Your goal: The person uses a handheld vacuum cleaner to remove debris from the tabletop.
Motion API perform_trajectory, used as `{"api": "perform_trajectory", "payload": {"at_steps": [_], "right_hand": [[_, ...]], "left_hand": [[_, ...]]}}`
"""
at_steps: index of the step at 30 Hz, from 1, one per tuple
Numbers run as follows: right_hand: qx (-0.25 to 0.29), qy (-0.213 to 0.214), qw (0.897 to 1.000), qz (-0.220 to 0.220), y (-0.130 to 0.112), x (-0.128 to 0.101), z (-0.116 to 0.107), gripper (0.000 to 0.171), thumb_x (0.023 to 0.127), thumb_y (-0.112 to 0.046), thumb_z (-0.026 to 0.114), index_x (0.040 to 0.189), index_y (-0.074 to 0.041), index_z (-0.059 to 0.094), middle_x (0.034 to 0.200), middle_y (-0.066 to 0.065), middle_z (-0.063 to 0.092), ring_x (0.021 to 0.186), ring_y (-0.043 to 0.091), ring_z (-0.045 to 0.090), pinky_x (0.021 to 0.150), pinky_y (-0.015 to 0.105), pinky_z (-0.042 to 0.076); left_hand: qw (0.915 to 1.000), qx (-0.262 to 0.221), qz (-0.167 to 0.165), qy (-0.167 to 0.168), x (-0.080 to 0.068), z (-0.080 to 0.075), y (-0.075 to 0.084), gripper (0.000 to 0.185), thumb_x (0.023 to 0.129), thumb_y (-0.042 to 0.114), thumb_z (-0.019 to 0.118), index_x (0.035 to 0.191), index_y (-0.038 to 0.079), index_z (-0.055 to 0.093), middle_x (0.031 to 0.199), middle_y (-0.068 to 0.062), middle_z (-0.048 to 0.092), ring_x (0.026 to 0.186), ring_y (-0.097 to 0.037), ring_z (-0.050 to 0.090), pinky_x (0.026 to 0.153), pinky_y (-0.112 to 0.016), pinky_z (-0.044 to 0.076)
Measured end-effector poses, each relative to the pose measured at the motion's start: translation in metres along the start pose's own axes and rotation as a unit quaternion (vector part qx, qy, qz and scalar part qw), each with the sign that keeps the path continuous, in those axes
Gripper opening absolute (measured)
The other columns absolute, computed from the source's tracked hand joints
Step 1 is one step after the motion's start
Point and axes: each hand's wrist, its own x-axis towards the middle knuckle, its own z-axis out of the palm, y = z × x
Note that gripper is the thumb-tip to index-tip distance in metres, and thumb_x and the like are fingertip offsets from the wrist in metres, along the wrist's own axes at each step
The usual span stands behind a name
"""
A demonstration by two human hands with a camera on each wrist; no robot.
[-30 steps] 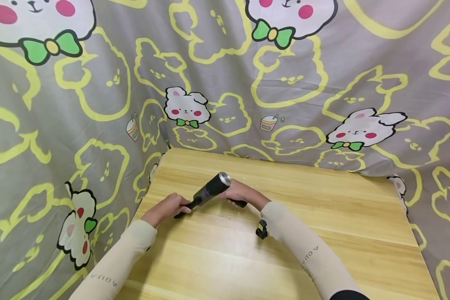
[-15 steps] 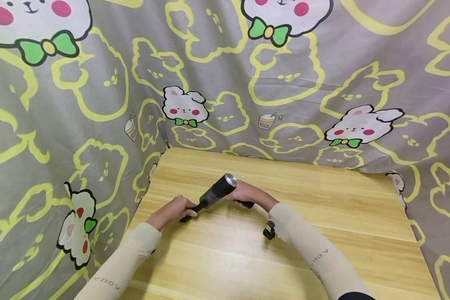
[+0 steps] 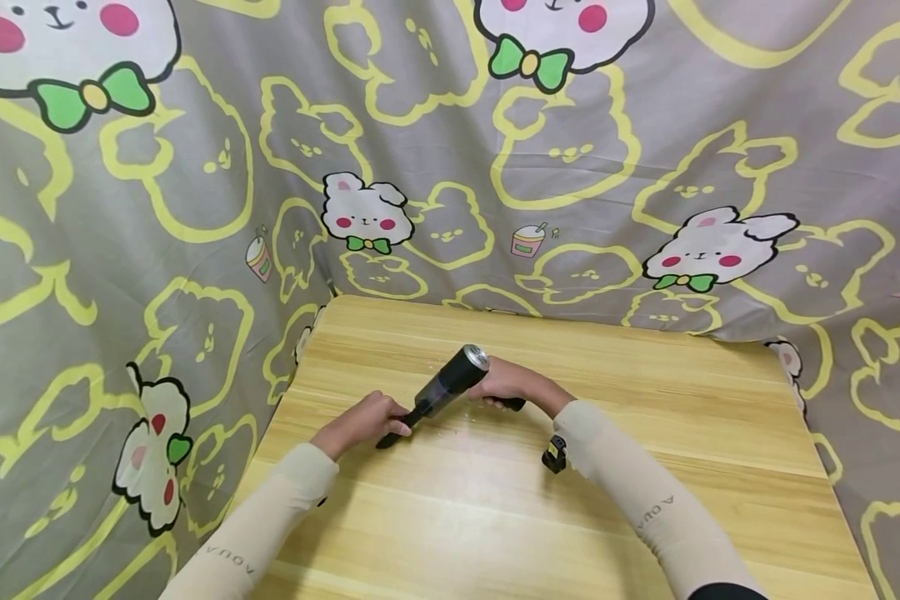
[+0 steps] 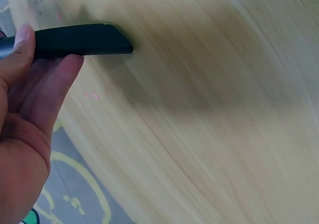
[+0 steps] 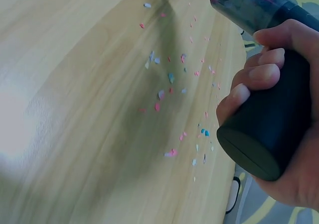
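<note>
A black handheld vacuum cleaner with a silver end cap slants over the table. My right hand grips its thick dark handle, fingers wrapped around it in the right wrist view. That view also shows part of its see-through dust bin, with pinkish bits inside. The left hand holds the flat black nozzle between thumb and fingers; its slanted tip points away from the hand in the left wrist view. Small pink, blue and white paper bits lie scattered on the wood.
The light wooden table is bordered at the back and left by grey cartoon-print curtains. A small black wrist camera hangs from the right sleeve. More pink bits show near the table edge in the left wrist view.
Both hands have moved to the right together, carrying the vacuum cleaner with them. Their holds on the nozzle and handle look the same. The head view has shifted slightly.
</note>
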Motion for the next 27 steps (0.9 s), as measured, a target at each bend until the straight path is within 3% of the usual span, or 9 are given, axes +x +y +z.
{"api": "perform_trajectory", "payload": {"at_steps": [13,18,22,27], "right_hand": [[-0.017,-0.011,1.0,0.011,0.007,-0.012,-0.016,0.029,0.093,-0.017,0.069,0.117,-0.002,0.068,0.056,-0.002,0.053,0.044,0.011,0.047,0.047,0.026,0.044],[-0.014,-0.015,1.0,0.016,0.009,-0.015,-0.021,0.023,0.095,-0.014,0.067,0.117,-0.008,0.067,0.055,-0.001,0.052,0.044,0.011,0.046,0.047,0.026,0.043],[-0.019,-0.016,1.0,0.017,0.011,-0.017,-0.024,0.024,0.094,-0.012,0.067,0.116,-0.003,0.068,0.054,-0.002,0.052,0.043,0.011,0.046,0.046,0.026,0.043],[-0.032,-0.022,0.999,0.012,0.015,-0.018,-0.028,0.03,0.093,-0.01,0.065,0.114,0.011,0.067,0.053,-0.003,0.051,0.042,0.011,0.046,0.046,0.025,0.043]], "left_hand": [[0.9997,-0.022,-0.006,-0.003,0.011,0.009,0.017,0.026,0.095,0.02,0.076,0.114,0.003,0.08,0.097,-0.01,0.082,0.065,-0.002,0.056,0.062,-0.018,0.048],[0.9996,-0.025,-0.009,-0.007,0.014,0.012,0.021,0.031,0.095,0.019,0.075,0.119,-0.001,0.077,0.103,-0.014,0.081,0.069,-0.005,0.064,0.063,-0.019,0.05],[0.9996,-0.028,-0.009,-0.004,0.017,0.015,0.025,0.035,0.096,0.021,0.075,0.122,-0.002,0.074,0.111,-0.017,0.079,0.079,-0.01,0.071,0.068,-0.021,0.054],[0.9996,-0.029,-0.006,0.001,0.019,0.019,0.028,0.039,0.095,0.024,0.075,0.124,-0.003,0.072,0.116,-0.018,0.077,0.101,-0.023,0.078,0.084,-0.03,0.063]]}}
